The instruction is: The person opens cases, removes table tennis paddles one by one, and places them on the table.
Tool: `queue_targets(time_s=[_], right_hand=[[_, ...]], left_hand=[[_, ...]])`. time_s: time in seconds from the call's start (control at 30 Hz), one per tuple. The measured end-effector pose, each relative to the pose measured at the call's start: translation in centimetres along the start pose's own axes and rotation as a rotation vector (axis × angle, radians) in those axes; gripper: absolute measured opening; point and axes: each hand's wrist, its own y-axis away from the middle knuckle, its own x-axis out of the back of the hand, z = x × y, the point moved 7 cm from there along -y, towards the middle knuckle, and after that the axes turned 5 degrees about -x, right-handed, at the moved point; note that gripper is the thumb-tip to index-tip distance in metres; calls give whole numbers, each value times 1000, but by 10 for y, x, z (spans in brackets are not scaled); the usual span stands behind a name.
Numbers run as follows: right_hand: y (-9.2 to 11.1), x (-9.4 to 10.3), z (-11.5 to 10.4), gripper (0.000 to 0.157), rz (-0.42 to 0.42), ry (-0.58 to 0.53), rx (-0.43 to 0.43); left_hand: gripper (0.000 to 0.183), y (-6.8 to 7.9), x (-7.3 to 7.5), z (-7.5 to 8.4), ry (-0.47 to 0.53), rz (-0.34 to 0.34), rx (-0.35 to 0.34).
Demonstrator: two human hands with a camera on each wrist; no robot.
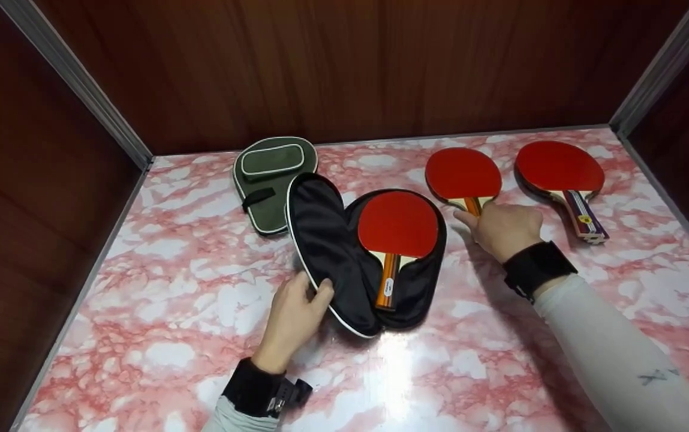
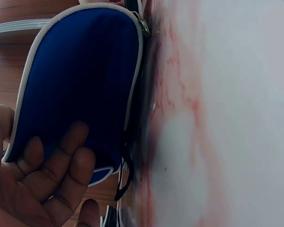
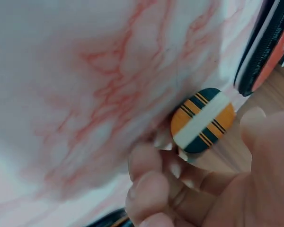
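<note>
A black-lined paddle case [image 1: 428, 300] lies unzipped, a red table tennis paddle [image 1: 398, 225] resting in its right half. My left hand [image 1: 296, 309] holds the edge of the raised flap [image 1: 323, 240], thumb on the black lining. In the left wrist view, its fingers lie against the flap's blue outside [image 2: 80, 71]. Right of the case, my right hand [image 1: 509, 228] is at the handle of a second red paddle [image 1: 464, 174]. In the right wrist view, the striped handle end [image 3: 203, 120] lies between the loosely bent fingers and the thumb [image 3: 255, 130], which stands apart from it.
A green paddle case [image 1: 275, 180] with white piping lies behind the raised flap. At the far right rests another red paddle [image 1: 560, 168] with a dark striped handle. Dark wood-look panels [image 1: 374, 72] border the pink-and-white marbled tabletop [image 1: 170, 288] at the back and sides.
</note>
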Motion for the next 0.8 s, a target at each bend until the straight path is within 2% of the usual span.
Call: queue_targets(time_s=[0.1,0.17,0.23,0.3,0.43,0.53,0.67,0.8], right_hand=[[13,14,-4,70,217,34,28],[24,21,-11,69,351,46,78],[35,25,-20,65,411,43,130],[44,25,-31,62,392,15,171],[60,17,-61,55,271,-69,227],[72,8,-85,47,223,-121,281],[87,0,-112,52,249,-110,358],[95,-3,-126,63,314,-24,369]], left_hand=[[14,0,-1,0,5,-1,-1],[15,0,-1,1,8,-4,-1],[17,0,-1,1,9,-7,-1],[18,0,-1,1,12,-6,0],[18,0,0,2,9,-1,-7],[17,0,0,4,4,0,-17],[18,0,0,6,4,3,-30],[19,1,-1,8,5,-1,-29]])
